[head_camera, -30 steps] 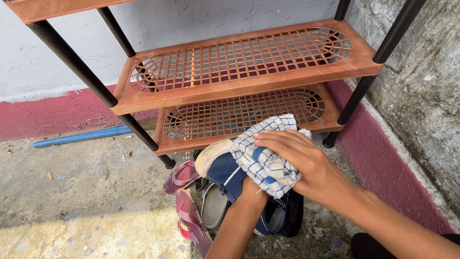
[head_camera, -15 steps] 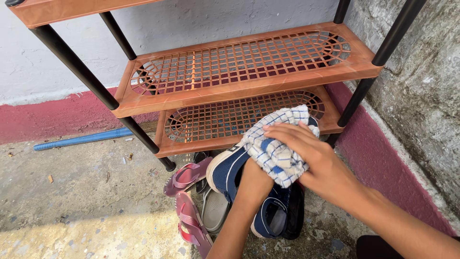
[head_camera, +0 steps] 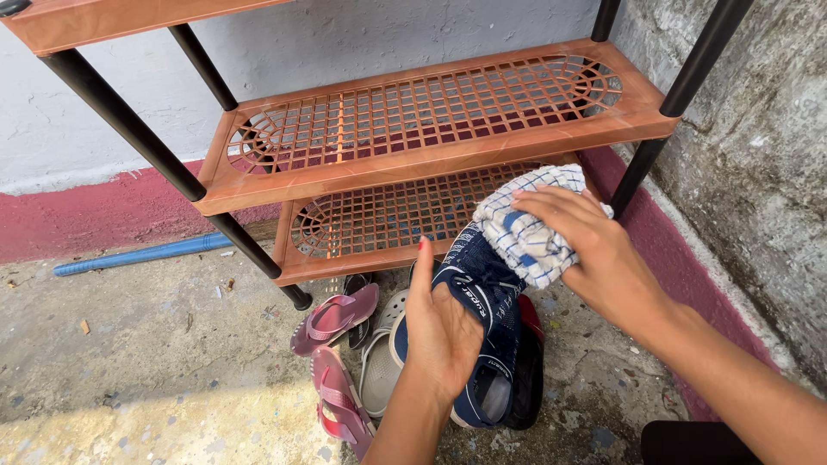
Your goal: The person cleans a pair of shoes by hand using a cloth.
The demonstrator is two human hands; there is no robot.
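My left hand (head_camera: 441, 331) grips a navy blue sandal (head_camera: 488, 297) from the side and holds it tilted above the ground. My right hand (head_camera: 594, 254) presses a white cloth with blue checks (head_camera: 524, 228) against the sandal's upper end. Both hands are in front of the lowest shelf of an orange plastic shoe rack (head_camera: 413, 142) with black poles.
A pair of pink flip-flops (head_camera: 332, 349), a grey clog (head_camera: 381, 362) and a dark shoe (head_camera: 525, 383) lie on the concrete floor below my hands. A blue pipe (head_camera: 142, 255) lies along the red-painted wall base. A rough grey wall (head_camera: 758, 155) stands at the right.
My hands have lifted the sandal and cloth up and to the right, nearer the rack's lower shelf. The cloth has slid toward the sandal's upper end, and more of the strap now shows.
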